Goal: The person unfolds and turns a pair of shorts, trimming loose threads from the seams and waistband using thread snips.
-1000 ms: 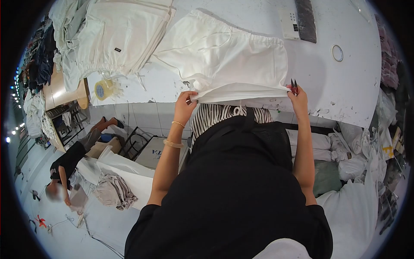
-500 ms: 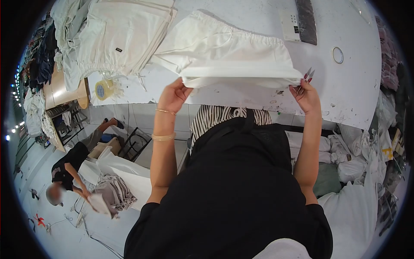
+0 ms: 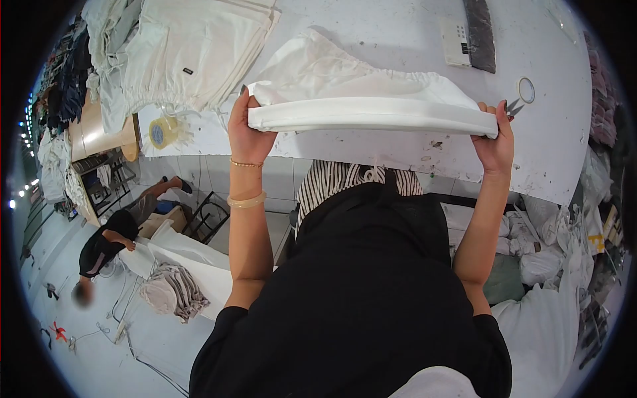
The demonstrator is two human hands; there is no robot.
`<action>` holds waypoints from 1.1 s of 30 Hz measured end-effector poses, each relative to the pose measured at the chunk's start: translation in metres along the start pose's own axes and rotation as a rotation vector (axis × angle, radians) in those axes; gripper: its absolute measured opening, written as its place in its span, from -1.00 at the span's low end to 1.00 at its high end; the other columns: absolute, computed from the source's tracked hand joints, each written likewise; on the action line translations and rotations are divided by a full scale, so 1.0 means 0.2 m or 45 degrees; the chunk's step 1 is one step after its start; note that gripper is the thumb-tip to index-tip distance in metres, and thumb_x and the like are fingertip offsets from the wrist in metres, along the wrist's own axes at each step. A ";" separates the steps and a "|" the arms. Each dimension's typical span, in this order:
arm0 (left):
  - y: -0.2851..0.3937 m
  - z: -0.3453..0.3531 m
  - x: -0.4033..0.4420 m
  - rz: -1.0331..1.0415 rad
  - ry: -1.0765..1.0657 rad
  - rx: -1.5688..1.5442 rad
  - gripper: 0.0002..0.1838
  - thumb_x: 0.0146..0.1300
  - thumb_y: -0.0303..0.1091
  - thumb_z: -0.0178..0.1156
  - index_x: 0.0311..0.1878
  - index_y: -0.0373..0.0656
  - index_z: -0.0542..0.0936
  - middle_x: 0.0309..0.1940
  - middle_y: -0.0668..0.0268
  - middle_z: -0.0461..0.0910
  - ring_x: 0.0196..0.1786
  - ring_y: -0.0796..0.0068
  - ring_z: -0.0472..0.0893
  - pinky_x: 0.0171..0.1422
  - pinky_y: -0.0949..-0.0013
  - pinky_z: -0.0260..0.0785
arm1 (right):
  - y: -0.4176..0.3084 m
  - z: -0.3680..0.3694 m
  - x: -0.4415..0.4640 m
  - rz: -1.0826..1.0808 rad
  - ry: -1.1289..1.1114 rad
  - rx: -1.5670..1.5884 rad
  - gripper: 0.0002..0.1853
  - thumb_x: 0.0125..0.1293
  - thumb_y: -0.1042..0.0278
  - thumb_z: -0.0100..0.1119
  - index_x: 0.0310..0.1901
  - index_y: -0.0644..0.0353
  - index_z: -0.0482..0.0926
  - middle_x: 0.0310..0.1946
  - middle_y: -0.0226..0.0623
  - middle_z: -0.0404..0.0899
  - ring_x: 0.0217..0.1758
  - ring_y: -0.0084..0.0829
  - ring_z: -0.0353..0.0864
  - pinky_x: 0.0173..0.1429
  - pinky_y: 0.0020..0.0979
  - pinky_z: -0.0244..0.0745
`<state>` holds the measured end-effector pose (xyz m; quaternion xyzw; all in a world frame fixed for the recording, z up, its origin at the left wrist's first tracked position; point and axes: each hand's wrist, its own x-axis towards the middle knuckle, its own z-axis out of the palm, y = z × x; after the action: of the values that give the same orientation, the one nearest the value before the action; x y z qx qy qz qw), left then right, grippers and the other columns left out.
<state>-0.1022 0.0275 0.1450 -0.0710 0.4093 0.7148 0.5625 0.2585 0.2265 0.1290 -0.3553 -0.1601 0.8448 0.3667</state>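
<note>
A pair of white drawstring pants (image 3: 371, 114) is stretched between my two hands, its near edge folded into a taut band raised over the table's front. The gathered waist lies farther back on the table. My left hand (image 3: 251, 132) grips the band's left end, thumb pointing up. At the right end, my right hand (image 3: 496, 147) pinches the band between thumb and fingers. Scissors (image 3: 517, 107) poke out behind my right hand, only the blades showing; their handles are hidden.
Stacked white pants (image 3: 192, 60) lie at the back left of the white table (image 3: 411, 149). Tape rolls (image 3: 159, 134) sit left, and a tape ring (image 3: 526, 89) right. A dark strip (image 3: 480, 36) lies behind. A co-worker (image 3: 109, 239) bends near folded cloth (image 3: 174, 292).
Both hands have risen and spread apart, pulling the folded edge tauter and turning it to face me. The co-worker has let go of a cloth piece, which now lies with the stack.
</note>
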 end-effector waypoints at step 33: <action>-0.25 -0.22 0.21 0.102 -0.044 1.130 -0.78 0.19 -0.25 0.25 -0.26 -0.21 0.68 -0.58 0.57 0.44 -0.53 0.76 0.20 -0.43 0.62 0.03 | 0.56 0.40 0.30 -0.390 -0.450 -1.571 -0.86 0.18 0.52 0.13 -0.22 0.26 0.61 -0.27 -0.32 0.62 -0.32 -0.51 0.49 -0.20 -0.49 0.37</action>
<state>-0.0893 0.0304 0.0665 0.2052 0.6694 0.4922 0.5172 0.1162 0.1935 0.0973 -0.3293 -0.7214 0.5820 0.1801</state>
